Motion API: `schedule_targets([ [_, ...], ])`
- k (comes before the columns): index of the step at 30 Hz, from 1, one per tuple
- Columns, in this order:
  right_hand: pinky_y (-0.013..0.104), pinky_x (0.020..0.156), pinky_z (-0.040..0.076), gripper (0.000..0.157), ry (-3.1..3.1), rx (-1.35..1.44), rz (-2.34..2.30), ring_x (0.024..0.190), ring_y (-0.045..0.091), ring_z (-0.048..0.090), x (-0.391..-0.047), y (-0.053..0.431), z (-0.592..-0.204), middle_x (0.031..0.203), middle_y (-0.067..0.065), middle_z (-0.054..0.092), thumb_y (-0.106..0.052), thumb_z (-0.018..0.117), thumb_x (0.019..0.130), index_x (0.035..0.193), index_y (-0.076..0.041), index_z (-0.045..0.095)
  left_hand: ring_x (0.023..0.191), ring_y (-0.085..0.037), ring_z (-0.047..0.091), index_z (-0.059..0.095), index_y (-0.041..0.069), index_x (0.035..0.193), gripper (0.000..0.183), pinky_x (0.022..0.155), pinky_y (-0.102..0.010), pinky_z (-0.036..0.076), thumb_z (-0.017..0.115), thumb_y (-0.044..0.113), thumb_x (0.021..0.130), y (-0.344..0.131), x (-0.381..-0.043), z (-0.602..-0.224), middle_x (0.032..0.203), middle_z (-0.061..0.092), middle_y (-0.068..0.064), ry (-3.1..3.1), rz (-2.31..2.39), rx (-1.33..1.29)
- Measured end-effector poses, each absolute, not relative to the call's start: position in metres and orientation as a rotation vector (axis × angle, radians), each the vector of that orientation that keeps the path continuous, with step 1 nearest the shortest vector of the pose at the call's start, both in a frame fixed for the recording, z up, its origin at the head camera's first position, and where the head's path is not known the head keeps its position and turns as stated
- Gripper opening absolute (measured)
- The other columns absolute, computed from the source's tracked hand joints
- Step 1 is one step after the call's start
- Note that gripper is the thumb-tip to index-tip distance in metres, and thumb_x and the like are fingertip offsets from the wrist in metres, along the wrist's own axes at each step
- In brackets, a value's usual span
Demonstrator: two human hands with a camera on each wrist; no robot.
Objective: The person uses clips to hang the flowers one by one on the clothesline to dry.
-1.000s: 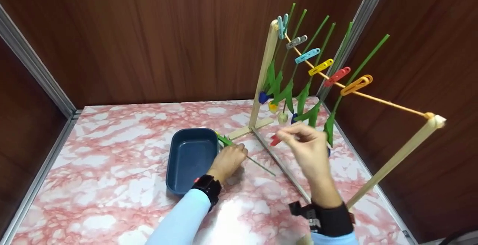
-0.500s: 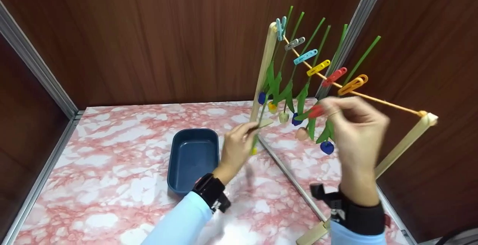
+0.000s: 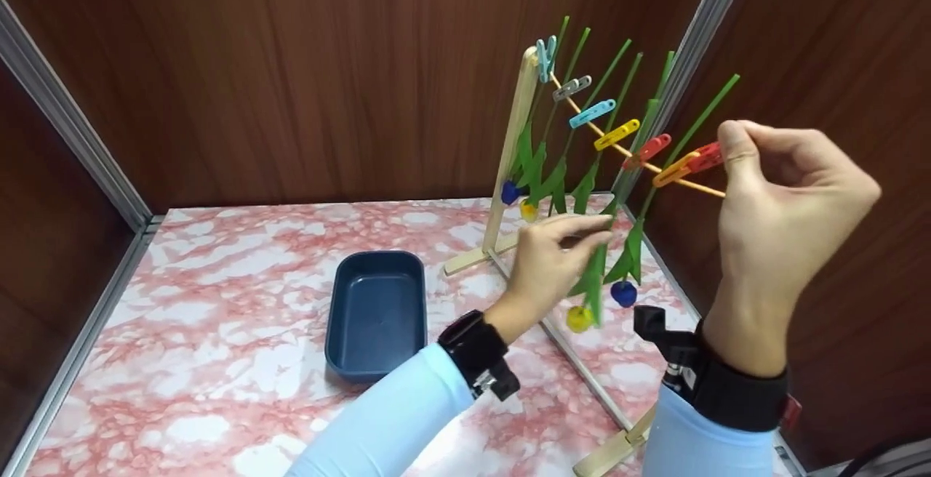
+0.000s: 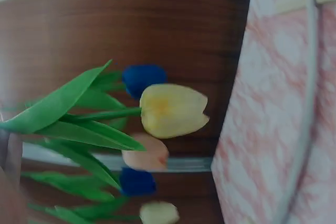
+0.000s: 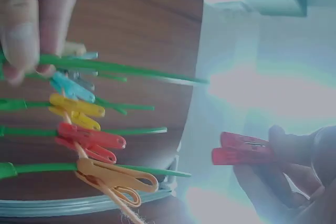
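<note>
Head down, a yellow artificial tulip (image 3: 580,318) hangs from my left hand (image 3: 545,266), whose thumb and fingers pinch its green stem (image 5: 131,69). In the left wrist view its pale yellow bloom (image 4: 173,111) is large and near. My right hand (image 3: 789,222) pinches a red clothespin (image 5: 241,149) at its handle end, apart from the tulip. This hand is beside the string (image 3: 702,187), close to an orange clothespin (image 3: 673,171) clipped there. Several clothespins, among them another red one (image 3: 653,148), hold upside-down tulips such as a blue one (image 3: 623,294).
The string runs between posts of a wooden frame (image 3: 513,135); the near post is mostly behind my right hand. A dark blue bin (image 3: 338,310) stands on the marbled table (image 3: 196,368) at left. Brown panels (image 3: 327,84) enclose the table.
My left hand has lifted the yellow tulip off the table beside the bin and carried it right, to the hanging row. My right hand has risen and moved right with the red clothespin.
</note>
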State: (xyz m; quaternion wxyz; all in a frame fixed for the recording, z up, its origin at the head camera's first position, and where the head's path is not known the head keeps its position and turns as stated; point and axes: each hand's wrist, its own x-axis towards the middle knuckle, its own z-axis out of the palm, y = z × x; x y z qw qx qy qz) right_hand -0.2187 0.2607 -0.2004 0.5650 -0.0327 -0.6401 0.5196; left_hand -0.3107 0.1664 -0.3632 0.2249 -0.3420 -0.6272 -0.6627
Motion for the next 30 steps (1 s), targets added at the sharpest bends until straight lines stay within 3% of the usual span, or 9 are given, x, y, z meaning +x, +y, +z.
schedule_targets([
  [6,0.016,0.057,0.045,0.009,-1.665,-0.246,1.039,0.063,0.007,0.065,-0.220,0.260,-0.197,0.078,0.000,0.074,-0.015,0.081,0.082,0.082,-0.006,0.079,0.085,0.009,0.065,0.075,0.009,0.106,0.024,0.071,-0.012,0.054,0.074,0.023,0.087,0.189,-0.302,-0.342,0.102,0.075,-0.001,-1.790,-1.797,-0.955],
  [13,0.013,0.060,0.047,0.007,-1.784,-0.346,1.002,0.060,0.000,0.065,-0.222,0.278,-0.194,0.072,-0.009,0.072,-0.016,0.080,0.083,0.084,-0.009,0.078,0.085,0.015,0.061,0.077,0.011,0.103,0.020,0.074,-0.006,0.048,0.074,0.024,0.088,0.211,-0.294,-0.329,0.098,0.076,0.005,-1.897,-1.728,-0.974],
  [17,0.011,0.060,0.046,0.006,-1.803,-0.399,0.933,0.060,-0.002,0.064,-0.223,0.288,-0.193,0.075,-0.009,0.072,-0.017,0.079,0.084,0.082,-0.011,0.077,0.071,0.015,0.057,0.077,0.015,0.104,0.020,0.061,-0.006,0.046,0.074,0.027,0.088,0.220,-0.291,-0.326,0.098,0.075,0.011,-1.975,-1.728,-0.929],
  [21,0.010,0.063,0.043,0.007,-1.858,-0.487,0.857,0.058,-0.006,0.059,-0.228,0.293,-0.192,0.069,-0.017,0.064,-0.019,0.076,0.087,0.081,-0.014,0.075,0.068,0.013,0.054,0.076,0.019,0.106,0.020,0.054,-0.008,0.043,0.073,0.030,0.089,0.226,-0.293,-0.325,0.099,0.073,0.016,-2.053,-1.743,-0.866],
  [25,0.011,0.063,0.041,0.009,-1.948,-0.559,0.832,0.056,-0.011,0.055,-0.233,0.293,-0.190,0.063,-0.027,0.055,-0.021,0.073,0.089,0.081,-0.018,0.072,0.076,0.014,0.057,0.077,0.020,0.104,0.018,0.060,-0.007,0.045,0.074,0.028,0.088,0.230,-0.296,-0.326,0.097,0.073,0.016,-2.076,-1.798,-0.825],
  [30,0.016,0.065,0.038,0.011,-2.059,-0.670,0.790,0.063,-0.009,0.052,-0.238,0.294,-0.191,0.064,-0.028,0.054,-0.029,0.070,0.091,0.080,-0.027,0.068,0.084,0.015,0.059,0.077,0.017,0.104,0.018,0.069,-0.005,0.047,0.073,0.026,0.088,0.234,-0.298,-0.325,0.096,0.074,0.013,-2.032,-1.818,-0.851],
])
